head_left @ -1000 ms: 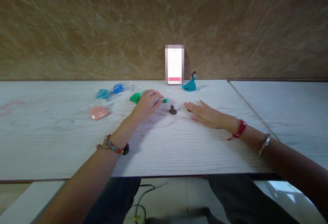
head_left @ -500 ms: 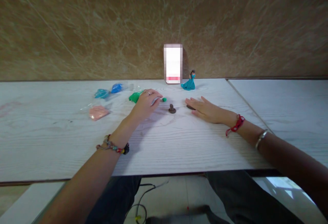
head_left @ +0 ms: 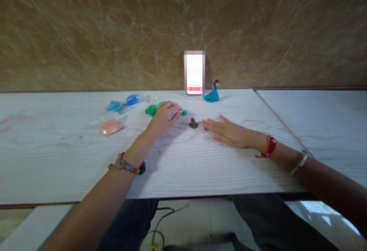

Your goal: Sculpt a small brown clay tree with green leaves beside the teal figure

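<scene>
My right hand lies flat, palm down, with its fingers stretched out over a piece of brown clay. Only a dark edge of that piece shows beneath the fingers. To the left of the fingertips stands a small brown clay shape, a flat disc with a knob on top. My left hand rests on the table, fingers loosely bent and thumb apart, with no object seen in it. Just past its fingertips is a small lump of green clay. A bag of green clay is partly hidden behind this hand.
Bags of teal clay, blue clay and peach clay lie on the left of the white table. A phone with a blurred screen leans on the marbled wall. Beside it stands a figurine in a teal dress.
My right hand has slid toward me and slightly left, and the brown piece under it has shifted the same way. The left hand stays in place.
</scene>
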{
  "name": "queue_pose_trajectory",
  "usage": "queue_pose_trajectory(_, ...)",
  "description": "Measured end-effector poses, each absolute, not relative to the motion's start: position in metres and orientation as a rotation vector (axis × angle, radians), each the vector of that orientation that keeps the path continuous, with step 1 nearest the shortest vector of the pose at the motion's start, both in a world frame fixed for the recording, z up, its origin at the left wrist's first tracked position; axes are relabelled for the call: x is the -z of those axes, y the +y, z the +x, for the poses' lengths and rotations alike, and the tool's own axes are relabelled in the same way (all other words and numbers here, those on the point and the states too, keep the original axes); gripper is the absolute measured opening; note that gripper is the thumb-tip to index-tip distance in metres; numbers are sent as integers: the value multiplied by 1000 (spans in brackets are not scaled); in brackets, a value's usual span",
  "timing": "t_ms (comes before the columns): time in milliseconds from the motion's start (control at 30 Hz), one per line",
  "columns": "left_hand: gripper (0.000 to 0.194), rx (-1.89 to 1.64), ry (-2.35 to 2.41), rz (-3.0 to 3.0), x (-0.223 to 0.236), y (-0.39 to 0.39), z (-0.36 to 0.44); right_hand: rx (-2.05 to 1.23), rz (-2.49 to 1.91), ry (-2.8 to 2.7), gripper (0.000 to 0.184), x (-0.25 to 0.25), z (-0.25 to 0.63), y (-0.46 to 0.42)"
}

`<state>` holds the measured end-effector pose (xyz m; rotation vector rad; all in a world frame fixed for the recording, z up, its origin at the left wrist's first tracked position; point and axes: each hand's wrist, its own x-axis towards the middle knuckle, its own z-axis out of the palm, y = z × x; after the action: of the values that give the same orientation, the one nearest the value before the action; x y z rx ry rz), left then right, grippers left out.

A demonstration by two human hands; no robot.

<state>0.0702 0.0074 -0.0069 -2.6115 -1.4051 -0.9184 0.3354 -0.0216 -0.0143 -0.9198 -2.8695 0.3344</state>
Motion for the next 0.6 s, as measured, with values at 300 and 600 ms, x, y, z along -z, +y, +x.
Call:
queue_pose_trajectory(300,20,936,-1411,-2613,5,6,71,-341,-901,-2885,50,14,332,-23)
queue_pose_trajectory(600,22,929,-1418,-2616,5,6,71,-303,-1010,-2829,50,13,331,-24)
